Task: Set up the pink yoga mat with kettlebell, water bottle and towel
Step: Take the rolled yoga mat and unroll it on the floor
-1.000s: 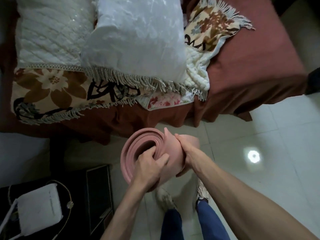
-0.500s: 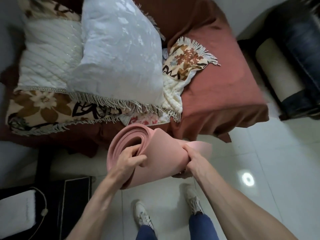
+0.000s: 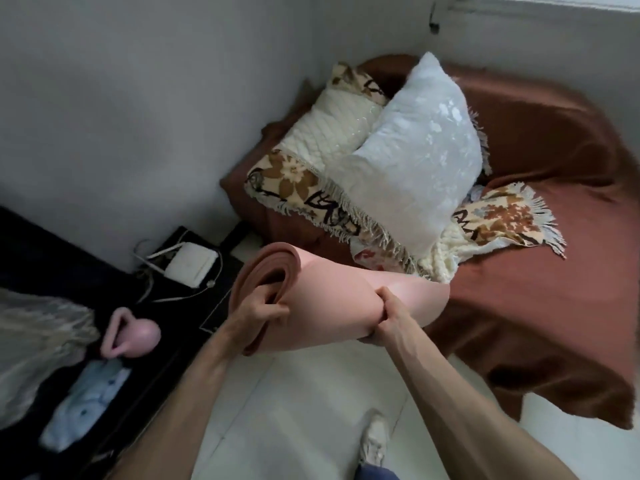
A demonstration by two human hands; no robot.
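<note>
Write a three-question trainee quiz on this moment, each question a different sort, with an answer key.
1. True or false: the pink yoga mat is already spread flat on the floor.
2. Multiple choice: where is the pink kettlebell? A) on the bed B) on the dark surface at the left C) in the right hand
3. Fill in: the fingers of the left hand are tucked into the open ___ of the roll.

Key: 1 false, it is rolled and held in both hands above the floor; 2 B; 3 end.
</note>
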